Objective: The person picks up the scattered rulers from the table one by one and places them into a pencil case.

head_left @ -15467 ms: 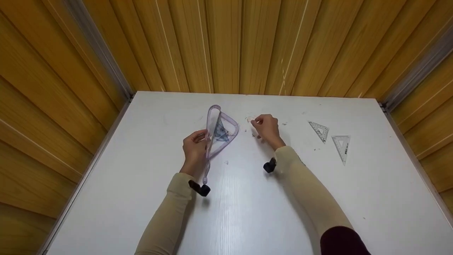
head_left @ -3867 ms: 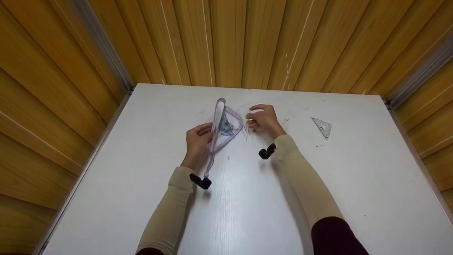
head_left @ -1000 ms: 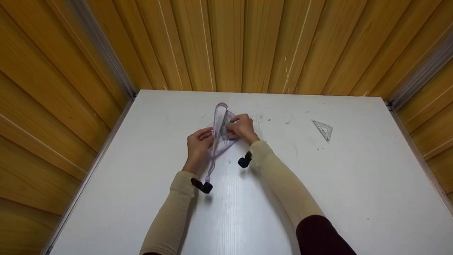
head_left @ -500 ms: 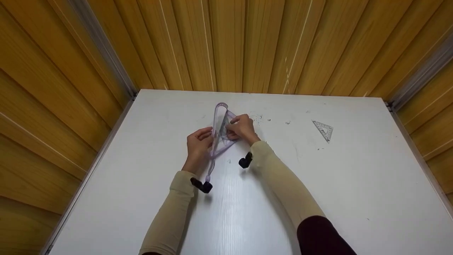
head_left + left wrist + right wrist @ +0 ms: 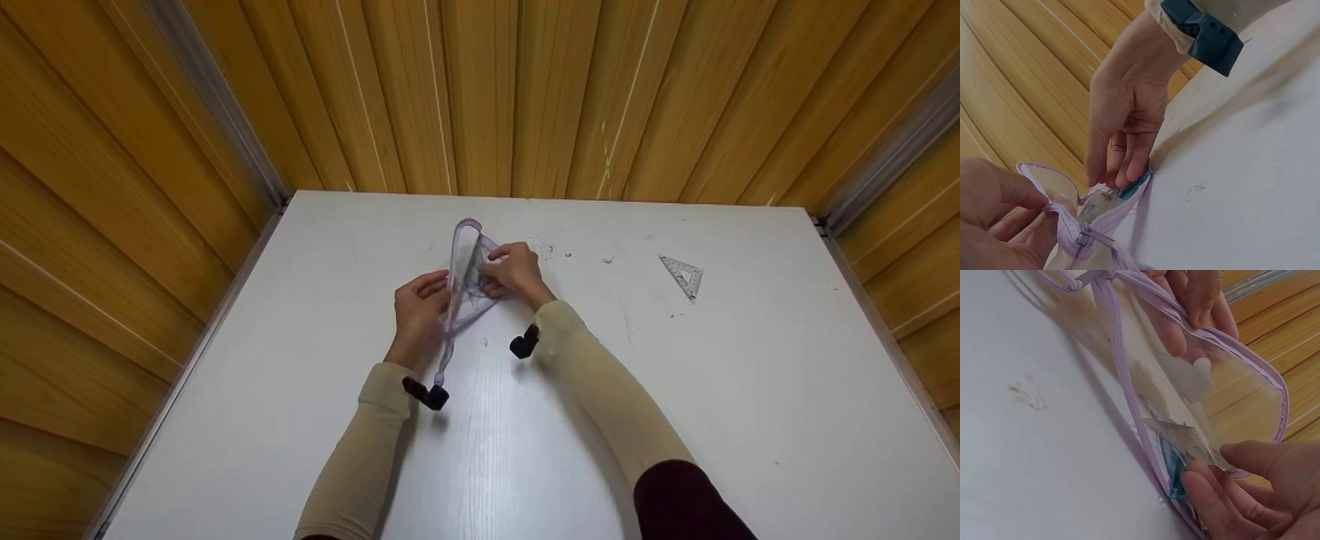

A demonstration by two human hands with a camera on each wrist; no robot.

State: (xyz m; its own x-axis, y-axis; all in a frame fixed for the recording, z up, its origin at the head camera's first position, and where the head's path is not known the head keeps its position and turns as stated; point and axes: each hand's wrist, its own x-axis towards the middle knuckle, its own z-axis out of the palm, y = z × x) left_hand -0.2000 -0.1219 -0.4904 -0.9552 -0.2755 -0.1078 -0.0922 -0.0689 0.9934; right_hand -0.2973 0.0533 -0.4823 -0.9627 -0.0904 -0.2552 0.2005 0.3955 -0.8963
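A clear mesh pouch with lilac zip edging (image 5: pixel 466 324) stands unzipped on the table between the two hands. My left hand (image 5: pixel 421 307) pinches one edge of its opening, thumb against fingers, as the left wrist view shows. Reaching into the mouth from the other side, my right hand (image 5: pixel 514 271) pinches a clear set square (image 5: pixel 1176 433); its far end is hidden by the fingers. Inside the pouch lie a blue translucent piece (image 5: pixel 1178 481) and other clear ruler-like pieces, partly covered. A lilac zip-pull strap (image 5: pixel 444 360) hangs toward the left wrist.
Another clear set square (image 5: pixel 684 276) lies flat on the white table (image 5: pixel 750 390), to the right. Small dark smudges or crumbs (image 5: pixel 547 251) dot the surface behind the right hand. Wood-panelled walls (image 5: pixel 480 97) border the back and sides.
Of two set squares on the right, one has left the table. The right hand has carried it leftward into the pouch. Over the last second both hands stay nearly still.
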